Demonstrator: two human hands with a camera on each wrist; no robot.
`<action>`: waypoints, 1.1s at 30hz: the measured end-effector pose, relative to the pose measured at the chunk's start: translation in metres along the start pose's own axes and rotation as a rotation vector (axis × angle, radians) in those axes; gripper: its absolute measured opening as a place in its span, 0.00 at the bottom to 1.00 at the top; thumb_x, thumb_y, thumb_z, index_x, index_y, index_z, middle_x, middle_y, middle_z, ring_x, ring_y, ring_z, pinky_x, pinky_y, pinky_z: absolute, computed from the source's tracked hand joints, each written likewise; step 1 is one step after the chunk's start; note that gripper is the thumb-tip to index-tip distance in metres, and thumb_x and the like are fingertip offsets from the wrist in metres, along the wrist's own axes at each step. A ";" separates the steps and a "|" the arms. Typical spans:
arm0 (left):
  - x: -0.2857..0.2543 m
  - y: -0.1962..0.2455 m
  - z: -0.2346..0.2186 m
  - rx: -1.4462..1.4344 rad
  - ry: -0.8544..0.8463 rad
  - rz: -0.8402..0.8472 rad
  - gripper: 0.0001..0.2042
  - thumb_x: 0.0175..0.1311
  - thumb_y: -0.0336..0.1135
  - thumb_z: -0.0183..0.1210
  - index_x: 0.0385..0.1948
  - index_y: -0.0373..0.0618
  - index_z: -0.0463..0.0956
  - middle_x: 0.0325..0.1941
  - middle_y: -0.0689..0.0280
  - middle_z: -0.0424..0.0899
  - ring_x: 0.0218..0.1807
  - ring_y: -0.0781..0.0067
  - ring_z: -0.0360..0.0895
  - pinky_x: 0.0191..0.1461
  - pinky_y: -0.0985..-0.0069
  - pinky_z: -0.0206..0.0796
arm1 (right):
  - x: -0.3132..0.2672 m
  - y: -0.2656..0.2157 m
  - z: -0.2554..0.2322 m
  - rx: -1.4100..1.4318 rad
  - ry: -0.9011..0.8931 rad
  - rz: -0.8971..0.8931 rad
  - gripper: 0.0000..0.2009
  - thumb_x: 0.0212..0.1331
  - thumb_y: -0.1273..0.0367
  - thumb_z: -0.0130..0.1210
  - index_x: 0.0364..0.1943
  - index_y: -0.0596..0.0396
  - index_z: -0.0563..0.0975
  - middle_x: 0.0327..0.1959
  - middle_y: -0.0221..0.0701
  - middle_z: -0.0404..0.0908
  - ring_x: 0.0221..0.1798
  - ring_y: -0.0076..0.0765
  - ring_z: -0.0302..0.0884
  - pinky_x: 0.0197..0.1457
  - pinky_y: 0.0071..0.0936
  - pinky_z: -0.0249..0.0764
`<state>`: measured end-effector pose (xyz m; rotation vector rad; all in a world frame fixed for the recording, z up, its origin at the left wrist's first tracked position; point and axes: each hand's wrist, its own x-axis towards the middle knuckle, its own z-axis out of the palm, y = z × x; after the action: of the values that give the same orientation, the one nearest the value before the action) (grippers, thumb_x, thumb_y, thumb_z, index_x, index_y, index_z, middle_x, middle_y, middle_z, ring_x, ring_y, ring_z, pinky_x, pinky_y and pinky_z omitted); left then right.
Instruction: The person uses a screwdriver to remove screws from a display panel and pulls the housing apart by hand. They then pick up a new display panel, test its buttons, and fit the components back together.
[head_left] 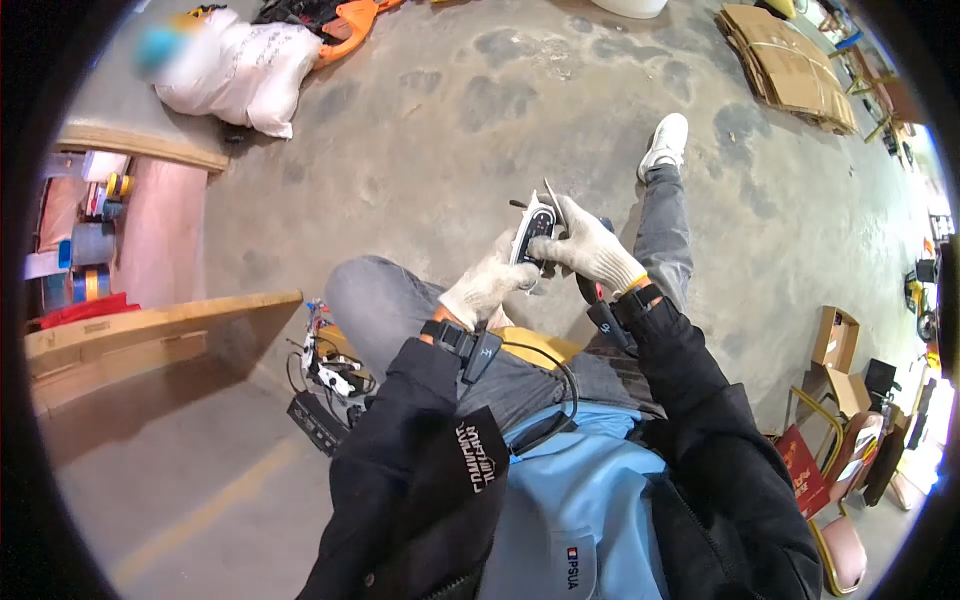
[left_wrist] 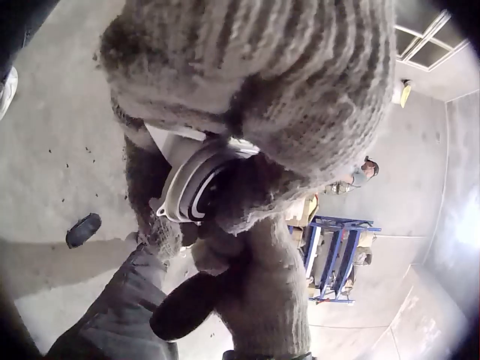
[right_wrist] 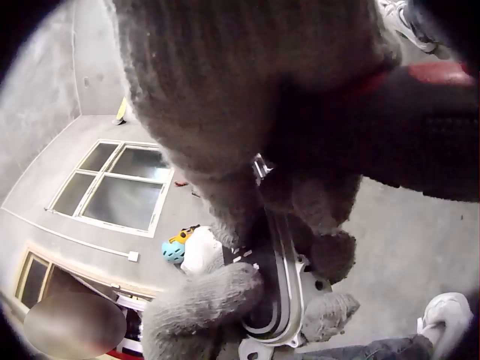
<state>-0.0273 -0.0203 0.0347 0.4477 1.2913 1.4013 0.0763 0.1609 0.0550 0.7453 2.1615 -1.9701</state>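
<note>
Both hands wear pale knit gloves and meet at a white-rimmed oval part with a black face [head_left: 538, 232]. The left hand [head_left: 488, 282] grips its near left side. Fingers of the right hand [head_left: 598, 252] lie on the black face, with a thin metal piece [head_left: 554, 200] rising beside them. In the left wrist view, the part's pale rim [left_wrist: 178, 187] shows between the left glove [left_wrist: 255, 75] and right glove [left_wrist: 266, 292]. In the right wrist view, a black-and-red object [right_wrist: 405, 120] lies against the right glove [right_wrist: 217, 90]; how it is held cannot be told. The rim [right_wrist: 289, 281] appears below.
The person's legs [head_left: 385, 300] surround the work. Cabled equipment [head_left: 335, 375] lies on the floor at left, near a wooden-edged structure [head_left: 170, 320]. White sacks [head_left: 240, 75] are at upper left, flattened cardboard [head_left: 785, 65] at upper right, and chairs [head_left: 845, 550] at lower right.
</note>
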 end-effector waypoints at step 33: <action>-0.001 0.011 0.003 0.291 0.122 -0.043 0.20 0.67 0.34 0.62 0.59 0.41 0.74 0.42 0.66 0.84 0.42 0.76 0.83 0.43 0.75 0.78 | 0.004 -0.009 0.020 -0.164 0.122 -0.035 0.20 0.63 0.64 0.68 0.53 0.57 0.74 0.34 0.31 0.83 0.27 0.25 0.79 0.29 0.26 0.76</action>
<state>-0.0300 -0.0172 0.0456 0.5331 1.6048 1.2239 0.0646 0.1424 0.0582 0.8255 2.3858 -1.7786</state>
